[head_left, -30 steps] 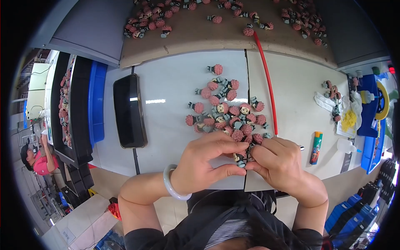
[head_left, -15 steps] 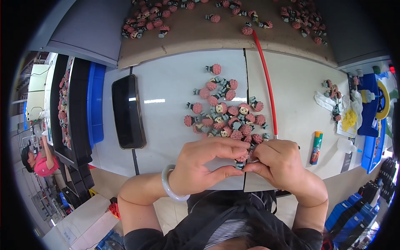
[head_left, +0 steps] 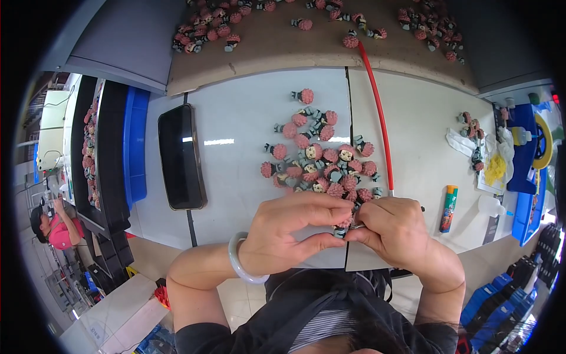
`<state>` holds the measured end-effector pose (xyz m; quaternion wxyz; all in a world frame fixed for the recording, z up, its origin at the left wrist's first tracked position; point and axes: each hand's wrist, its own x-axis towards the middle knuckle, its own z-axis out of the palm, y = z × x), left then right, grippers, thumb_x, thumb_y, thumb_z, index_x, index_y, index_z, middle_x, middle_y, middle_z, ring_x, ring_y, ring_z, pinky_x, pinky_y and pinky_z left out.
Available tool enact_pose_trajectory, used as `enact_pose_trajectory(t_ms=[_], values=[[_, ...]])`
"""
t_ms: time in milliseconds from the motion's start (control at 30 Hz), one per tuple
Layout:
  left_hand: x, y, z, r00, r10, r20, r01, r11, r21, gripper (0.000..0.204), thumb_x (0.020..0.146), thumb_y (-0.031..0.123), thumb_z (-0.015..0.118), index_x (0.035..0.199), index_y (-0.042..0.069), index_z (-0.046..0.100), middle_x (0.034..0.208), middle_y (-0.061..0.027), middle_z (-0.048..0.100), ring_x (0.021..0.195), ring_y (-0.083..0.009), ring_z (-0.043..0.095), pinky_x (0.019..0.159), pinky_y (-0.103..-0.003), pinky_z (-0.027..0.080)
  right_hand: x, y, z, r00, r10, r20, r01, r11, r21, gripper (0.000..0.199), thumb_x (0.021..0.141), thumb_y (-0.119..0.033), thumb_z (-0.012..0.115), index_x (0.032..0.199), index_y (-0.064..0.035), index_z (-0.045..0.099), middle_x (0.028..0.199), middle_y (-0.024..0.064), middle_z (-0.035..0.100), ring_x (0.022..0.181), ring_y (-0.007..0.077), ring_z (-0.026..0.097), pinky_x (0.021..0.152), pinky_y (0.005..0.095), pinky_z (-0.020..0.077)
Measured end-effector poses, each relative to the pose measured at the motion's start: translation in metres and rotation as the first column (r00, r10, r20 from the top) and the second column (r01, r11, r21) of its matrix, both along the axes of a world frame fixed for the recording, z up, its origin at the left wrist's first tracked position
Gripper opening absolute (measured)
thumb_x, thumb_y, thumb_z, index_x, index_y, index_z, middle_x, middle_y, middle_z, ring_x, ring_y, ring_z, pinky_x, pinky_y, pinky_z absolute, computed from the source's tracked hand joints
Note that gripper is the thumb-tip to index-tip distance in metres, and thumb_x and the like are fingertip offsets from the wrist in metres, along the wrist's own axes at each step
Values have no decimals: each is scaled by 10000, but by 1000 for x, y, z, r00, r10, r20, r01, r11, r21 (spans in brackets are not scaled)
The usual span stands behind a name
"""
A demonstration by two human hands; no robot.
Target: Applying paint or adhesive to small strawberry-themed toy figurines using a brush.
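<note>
My left hand (head_left: pixel 289 227) is closed, pinching a small figurine (head_left: pixel 341 229) with a pink knobbly head and grey-blue feet between thumb and fingers. Pressed up against it from the right, my right hand (head_left: pixel 394 229) is curled closed. A thin, metallic-looking piece (head_left: pixel 357 226) shows at its fingertips beside the figurine; its kind is hidden by the fingers. Just beyond both hands lies a loose pile of similar figurines (head_left: pixel 330 156), pink-headed with dark bodies. A long red rod or tube (head_left: pixel 380 118) with a silvery end runs to the back of my right hand.
A black phone (head_left: pixel 181 156) lies at left, beside a blue bin (head_left: pixel 135 144). More figurines (head_left: pixel 209 29) cover the brown shelf (head_left: pixel 265 56) at the back. At right are a lighter-shaped orange-and-green item (head_left: pixel 448 209), a white bottle (head_left: pixel 489 206) and a yellow reel (head_left: pixel 542 141). A person (head_left: pixel 59 227) works far left.
Both hands stay in place around the figurine, which has tilted slightly. The person at far left has shifted their arm.
</note>
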<state>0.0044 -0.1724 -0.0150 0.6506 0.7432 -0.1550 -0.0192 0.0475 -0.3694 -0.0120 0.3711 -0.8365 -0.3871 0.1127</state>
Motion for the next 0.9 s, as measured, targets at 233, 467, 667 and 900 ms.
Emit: enact_pose_trajectory(t_ms=[233, 467, 667, 900], values=[[2, -1, 2, 999, -35, -3, 35, 999, 32, 375, 610, -13, 755, 965, 6, 637, 974, -149, 622, 831, -210, 625, 717, -274, 527, 2, -2, 3, 983, 42, -178, -57, 995, -76, 268, 723, -263, 670, 726, -30, 538, 617, 100, 545, 558, 304, 545, 486, 366, 422], [2, -1, 2, 998, -56, -7, 56, 997, 48, 378, 615, 4, 757, 974, 7, 639, 976, -149, 623, 816, -210, 626, 699, -274, 521, 7, -3, 4, 939, 89, -331, -115, 991, -61, 258, 750, -247, 655, 729, -14, 545, 632, 110, 550, 583, 320, 546, 507, 378, 427], [2, 0, 2, 998, -70, 2, 70, 998, 7, 393, 609, 7, 759, 984, 19, 639, 976, -146, 623, 817, -207, 624, 695, -274, 520, 5, -4, 5, 939, 140, -314, -162, 986, -46, 257, 743, -247, 662, 747, -13, 556, 639, 109, 558, 582, 317, 552, 510, 370, 436], [1, 1, 2, 999, -40, 14, 39, 999, 26, 401, 619, -3, 754, 1000, 23, 633, 979, -142, 603, 832, -202, 620, 717, -276, 537, 0, -1, 3, 993, 9, -117, -11, 1000, -18, 275, 724, -270, 672, 720, -30, 538, 602, 93, 538, 523, 290, 533, 463, 355, 417]])
